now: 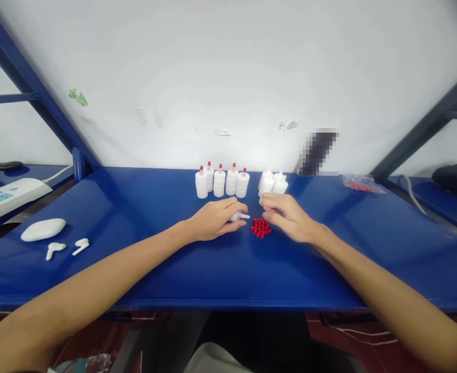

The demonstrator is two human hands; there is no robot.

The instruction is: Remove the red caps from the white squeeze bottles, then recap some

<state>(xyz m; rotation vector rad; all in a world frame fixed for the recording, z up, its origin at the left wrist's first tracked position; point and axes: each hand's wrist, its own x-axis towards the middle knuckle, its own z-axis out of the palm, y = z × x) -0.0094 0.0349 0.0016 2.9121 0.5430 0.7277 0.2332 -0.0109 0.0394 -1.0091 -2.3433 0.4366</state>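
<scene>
My left hand [217,218] is closed round a small white squeeze bottle [235,216]. The bottle lies tilted on its side, its bare pale nozzle pointing right. My right hand [290,217] has its fingers pinched together just above and right of a pile of small red caps [260,228]. Whatever those fingers hold, if anything, is hidden. Behind my left hand stand several white bottles [219,184] with red tips, upright in a cluster. More white bottles [273,182] with no red on top stand behind my right hand, which partly covers them.
On the left of the blue table [154,280] lie a white earphone case [43,229] and two earbuds [81,245]. A power strip [13,199] sits further left. Towards the back right is a clear plastic bag [362,185] with red pieces. A pixelated dark object [318,152] leans against the wall.
</scene>
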